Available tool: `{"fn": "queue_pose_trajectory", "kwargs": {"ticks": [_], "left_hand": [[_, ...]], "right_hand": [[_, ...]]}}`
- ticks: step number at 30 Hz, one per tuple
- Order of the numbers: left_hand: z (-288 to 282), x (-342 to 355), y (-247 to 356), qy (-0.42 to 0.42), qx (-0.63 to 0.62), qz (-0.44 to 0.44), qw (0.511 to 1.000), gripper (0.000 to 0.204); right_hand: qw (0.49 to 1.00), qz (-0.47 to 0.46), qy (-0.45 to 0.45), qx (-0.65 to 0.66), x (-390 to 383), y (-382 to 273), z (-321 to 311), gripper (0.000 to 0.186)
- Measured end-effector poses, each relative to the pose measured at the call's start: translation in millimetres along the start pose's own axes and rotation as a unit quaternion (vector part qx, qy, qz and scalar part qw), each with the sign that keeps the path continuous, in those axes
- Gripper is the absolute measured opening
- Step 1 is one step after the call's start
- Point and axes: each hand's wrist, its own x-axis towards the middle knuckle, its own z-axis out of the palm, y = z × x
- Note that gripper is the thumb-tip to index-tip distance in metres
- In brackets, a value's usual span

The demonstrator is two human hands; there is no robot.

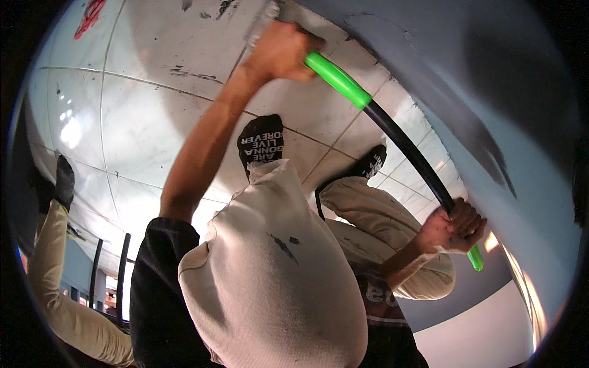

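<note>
My left hand is closed round the upper part of a long black and green pole, just short of its blurred, pale metallic head at the top of the view. My right hand grips the black shaft lower right, above a green end cap. The pole crosses in front of me near a grey-blue wall; the fisheye view bends it. Below lie white floor tiles with dark smears. My bent knees and dark-socked feet are beneath the pole.
At the left are another person's leg in beige trousers and dark sock, and two upright black bars. A red mark is on the floor at top left. The wall runs down the right side, meeting the tiles.
</note>
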Motion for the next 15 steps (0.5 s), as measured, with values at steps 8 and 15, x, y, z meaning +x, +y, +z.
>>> {"fn": "queue_pose_trajectory", "kwargs": {"ticks": [8, 15], "left_hand": [[-17.3, 2.7, -4.0, -0.086, 0.019, -0.025, 0.996, 0.022], [7.2, -0.3, 14.5, -0.052, 0.013, -0.021, 0.998, 0.026]], "right_hand": [[1.0, -0.002, -0.023, 0.008, 1.0, 6.8, 2.2, 0.05], [0.998, -0.03, -0.012, -0.05, 2.3, -15.1, -12.6, 0.047]]}}
